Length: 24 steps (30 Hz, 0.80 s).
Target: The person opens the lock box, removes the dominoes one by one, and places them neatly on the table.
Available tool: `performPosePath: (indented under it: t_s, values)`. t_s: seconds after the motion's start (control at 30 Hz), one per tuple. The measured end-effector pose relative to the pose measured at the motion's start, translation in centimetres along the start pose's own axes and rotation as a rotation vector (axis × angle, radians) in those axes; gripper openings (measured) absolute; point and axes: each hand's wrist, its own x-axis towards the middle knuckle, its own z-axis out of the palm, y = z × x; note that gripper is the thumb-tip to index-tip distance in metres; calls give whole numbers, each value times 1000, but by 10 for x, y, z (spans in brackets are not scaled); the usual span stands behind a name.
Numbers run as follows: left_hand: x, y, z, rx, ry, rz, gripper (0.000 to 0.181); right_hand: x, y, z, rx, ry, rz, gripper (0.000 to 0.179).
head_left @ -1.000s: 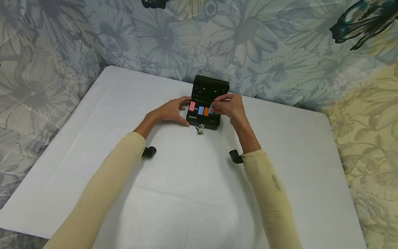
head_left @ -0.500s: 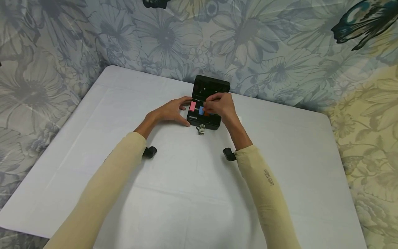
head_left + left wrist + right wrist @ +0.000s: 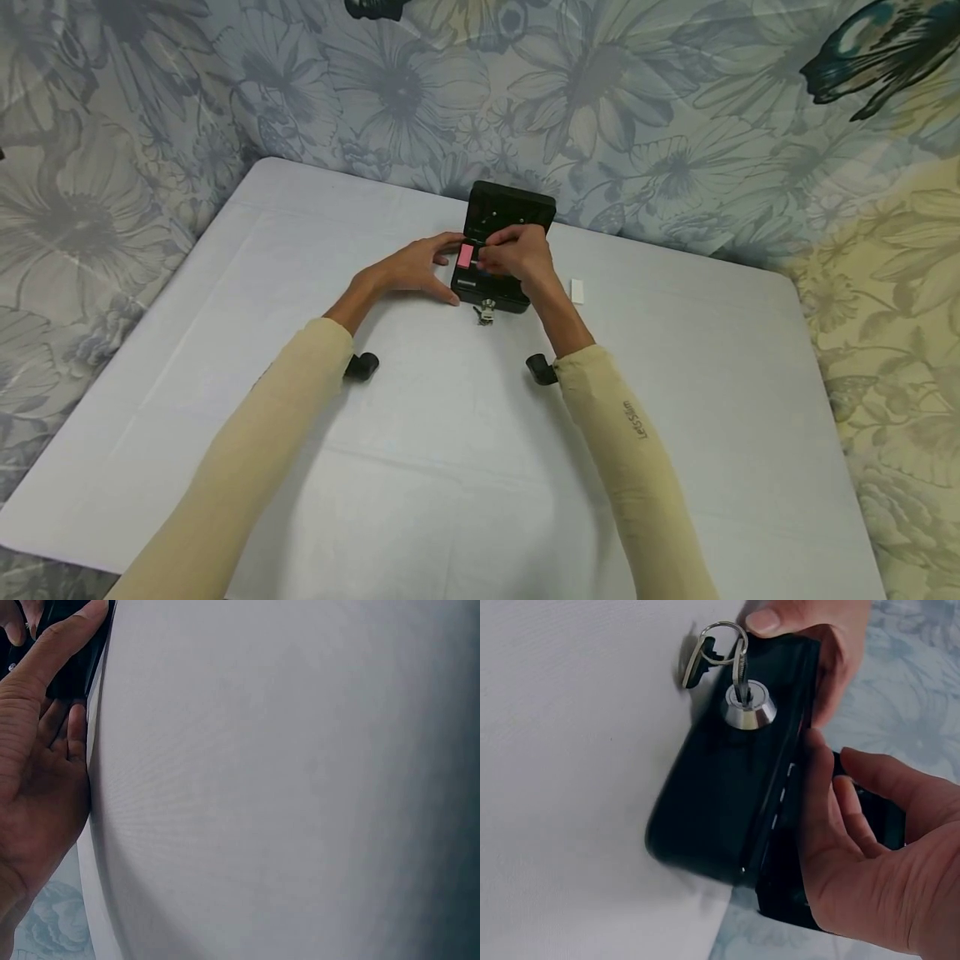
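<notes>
A small black lockable box (image 3: 495, 296) stands with its lid (image 3: 513, 204) raised. A silver lock (image 3: 748, 712) with keys (image 3: 697, 664) on a ring is on its front. My left hand (image 3: 412, 265) grips the box's left end, thumb at the front and fingers toward the back. My right hand (image 3: 519, 254) reaches into the box with bent fingers, thumb and index close together. I cannot tell whether they hold anything. A pink rectangular piece (image 3: 465, 256) lies at the left inside, just beside the right fingertips. The blue and orange pieces are mostly hidden beneath that hand.
A small white rectangular piece (image 3: 577, 292) lies on the white table (image 3: 450, 467), right of the box. Flowered fabric (image 3: 405, 92) rises behind the table's back edge. Black wrist mounts (image 3: 363, 367) jut inward from both sleeves.
My right hand has moved left across the box, from the right-hand blue piece toward the pink one, and uncovered the white piece on the table. My left hand stays in place.
</notes>
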Motion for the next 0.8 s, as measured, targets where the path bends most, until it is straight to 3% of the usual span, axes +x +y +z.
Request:
performPosePath:
  t_s: [0.2,0.8]
  values:
    - [-2,3,0,-15,-4,4,116,3,0,5,12,-7,20,24]
    - [0,-1,0,-13,0,6,114,8,-5,15,-21,29,19,19]
